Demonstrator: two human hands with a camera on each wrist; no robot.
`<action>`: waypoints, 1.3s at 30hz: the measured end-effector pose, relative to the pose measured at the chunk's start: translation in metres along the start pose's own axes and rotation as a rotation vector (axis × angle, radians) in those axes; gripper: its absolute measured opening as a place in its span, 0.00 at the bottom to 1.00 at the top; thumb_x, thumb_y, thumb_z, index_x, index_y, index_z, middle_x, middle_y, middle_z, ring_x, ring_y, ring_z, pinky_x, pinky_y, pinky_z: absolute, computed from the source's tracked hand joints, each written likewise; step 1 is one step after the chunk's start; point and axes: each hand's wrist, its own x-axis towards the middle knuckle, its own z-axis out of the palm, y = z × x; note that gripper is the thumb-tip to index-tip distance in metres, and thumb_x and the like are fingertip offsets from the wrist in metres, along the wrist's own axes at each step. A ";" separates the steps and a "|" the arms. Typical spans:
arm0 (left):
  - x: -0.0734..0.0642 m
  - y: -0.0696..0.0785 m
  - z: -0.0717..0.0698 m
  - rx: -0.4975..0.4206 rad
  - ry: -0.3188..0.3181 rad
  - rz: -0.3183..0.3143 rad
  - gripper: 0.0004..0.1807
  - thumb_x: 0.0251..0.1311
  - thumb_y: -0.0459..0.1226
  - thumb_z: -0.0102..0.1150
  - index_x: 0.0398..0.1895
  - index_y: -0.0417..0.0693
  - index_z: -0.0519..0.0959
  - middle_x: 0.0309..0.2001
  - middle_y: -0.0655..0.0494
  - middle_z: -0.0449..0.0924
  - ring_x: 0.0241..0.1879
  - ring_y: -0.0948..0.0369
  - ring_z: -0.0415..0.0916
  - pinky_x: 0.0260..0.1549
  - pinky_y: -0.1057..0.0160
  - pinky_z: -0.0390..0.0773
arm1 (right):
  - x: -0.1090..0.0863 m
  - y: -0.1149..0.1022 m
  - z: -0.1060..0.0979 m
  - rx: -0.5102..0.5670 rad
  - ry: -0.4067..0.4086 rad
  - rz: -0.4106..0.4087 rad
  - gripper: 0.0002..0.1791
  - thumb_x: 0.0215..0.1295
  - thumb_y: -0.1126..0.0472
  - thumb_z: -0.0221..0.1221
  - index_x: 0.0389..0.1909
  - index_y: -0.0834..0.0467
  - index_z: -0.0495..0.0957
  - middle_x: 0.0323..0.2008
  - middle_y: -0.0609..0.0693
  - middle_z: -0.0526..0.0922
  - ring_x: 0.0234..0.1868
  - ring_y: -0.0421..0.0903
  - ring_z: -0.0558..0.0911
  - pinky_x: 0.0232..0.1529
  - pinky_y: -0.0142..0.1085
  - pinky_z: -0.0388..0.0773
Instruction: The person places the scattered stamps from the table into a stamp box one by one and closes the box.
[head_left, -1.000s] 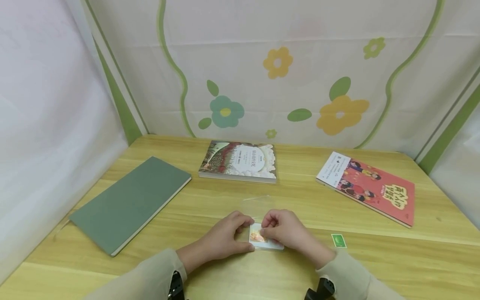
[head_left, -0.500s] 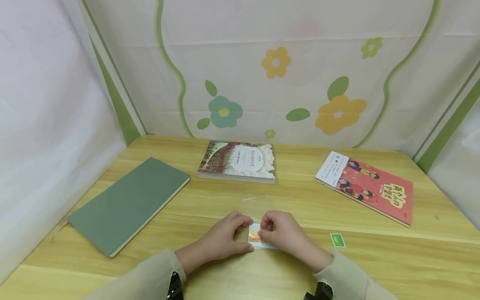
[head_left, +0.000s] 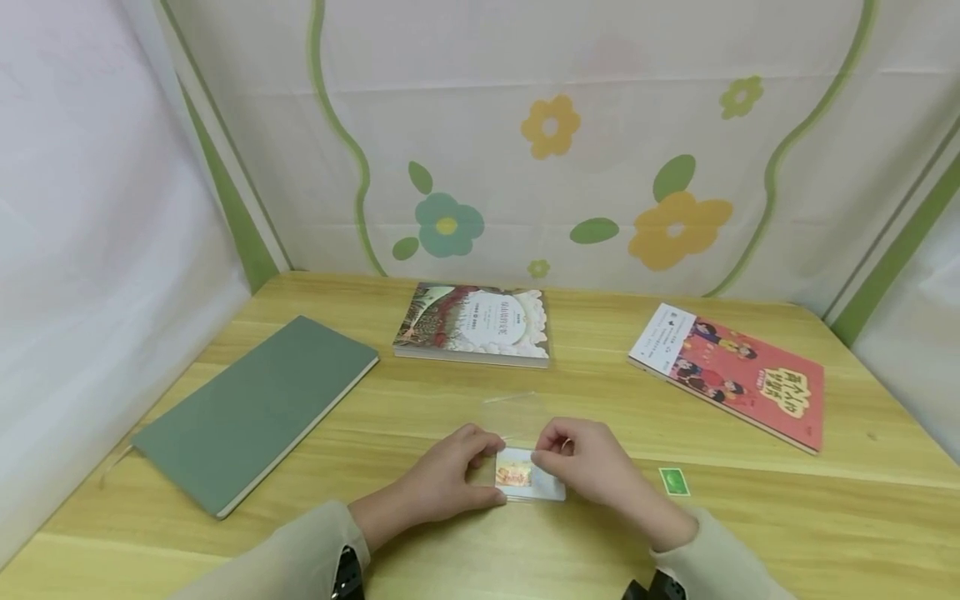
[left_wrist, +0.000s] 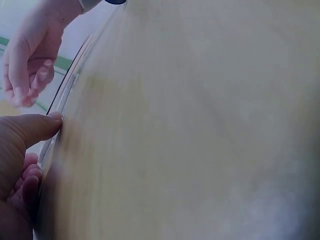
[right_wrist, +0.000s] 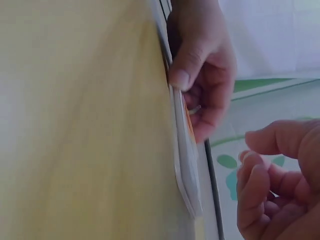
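Note:
A thin stack of white cards (head_left: pixel 551 487) lies on the table, with a stamp-like orange picture (head_left: pixel 513 474) on top at its left. My left hand (head_left: pixel 448 477) grips the stack's left end, thumb on the near edge and fingers at the far edge. In the right wrist view the layered white edge (right_wrist: pixel 187 165) shows beside the left thumb. My right hand (head_left: pixel 588 458) hovers over the stack's right part, fingers loosely curled. The right wrist view shows a gap between its thumb and forefinger, with nothing there. Beyond the stack lies a clear plastic piece (head_left: pixel 517 410).
A small green stamp-like card (head_left: pixel 674 482) lies right of the right hand. The green notebook (head_left: pixel 258 412) is at the left, a patterned book (head_left: pixel 472 325) at the back, and a red book (head_left: pixel 738 375) at the right. A flowered cloth (head_left: pixel 480 150) hangs behind the table.
My right hand has lifted off the orange picture and shifted a little to the right, so more of the stack shows. The left hand keeps its grip.

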 end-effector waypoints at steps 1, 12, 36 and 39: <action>0.000 0.000 0.000 -0.001 0.000 -0.003 0.29 0.47 0.48 0.69 0.53 0.49 0.74 0.43 0.63 0.69 0.39 0.65 0.66 0.40 0.67 0.70 | -0.002 0.000 -0.004 0.009 -0.003 0.010 0.05 0.54 0.60 0.63 0.25 0.55 0.77 0.21 0.45 0.75 0.22 0.41 0.70 0.21 0.29 0.67; -0.001 -0.001 0.000 -0.001 -0.014 -0.029 0.30 0.48 0.48 0.68 0.54 0.50 0.73 0.44 0.64 0.69 0.40 0.66 0.66 0.41 0.67 0.70 | -0.020 0.018 -0.042 -0.038 -0.031 -0.003 0.06 0.58 0.56 0.61 0.30 0.55 0.78 0.22 0.46 0.74 0.22 0.39 0.69 0.22 0.29 0.68; -0.002 0.003 -0.002 -0.006 -0.030 -0.023 0.30 0.48 0.50 0.68 0.54 0.51 0.73 0.44 0.63 0.69 0.40 0.66 0.67 0.42 0.66 0.71 | -0.048 0.076 -0.098 -0.292 -0.019 0.039 0.14 0.55 0.52 0.64 0.40 0.54 0.79 0.37 0.44 0.80 0.35 0.34 0.75 0.35 0.30 0.73; -0.002 0.002 -0.001 -0.002 -0.031 -0.035 0.30 0.48 0.49 0.68 0.54 0.51 0.73 0.44 0.64 0.69 0.40 0.66 0.67 0.42 0.66 0.71 | -0.050 0.084 -0.102 -0.294 -0.036 0.049 0.15 0.54 0.53 0.65 0.41 0.56 0.79 0.39 0.46 0.81 0.35 0.35 0.75 0.35 0.30 0.74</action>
